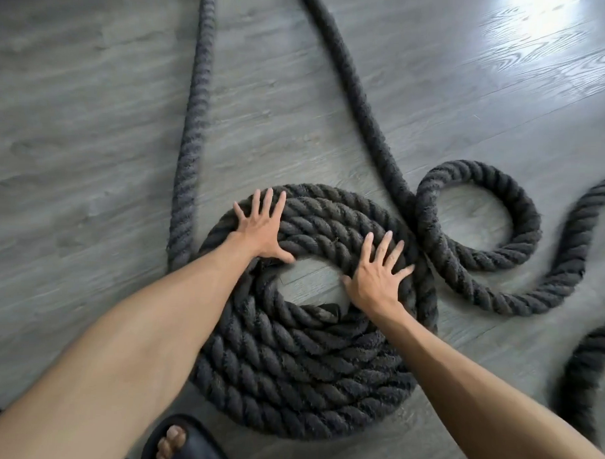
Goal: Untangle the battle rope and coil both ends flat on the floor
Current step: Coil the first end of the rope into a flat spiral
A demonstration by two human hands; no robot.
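Observation:
A thick black battle rope lies on the grey wood floor. Part of it is wound into a flat coil (289, 373) of several turns in front of me, with bare floor showing in its centre. My left hand (260, 233) presses flat on the coil's upper left turns, fingers spread. On the coil's right side rests my right hand (375, 273), also flat with spread fingers. To the right, the rope makes a loose loop (480, 215) and snakes on toward the right edge. Two straight runs, one at left (191, 132) and one diagonal (354, 90), lead to the top of the view.
Grey plank floor (74, 135) stretches all around, with a bright glare at the top right. My foot in a black sandal (180, 441) stands at the bottom edge, just below the coil. Another rope bend (581, 369) lies at the right edge.

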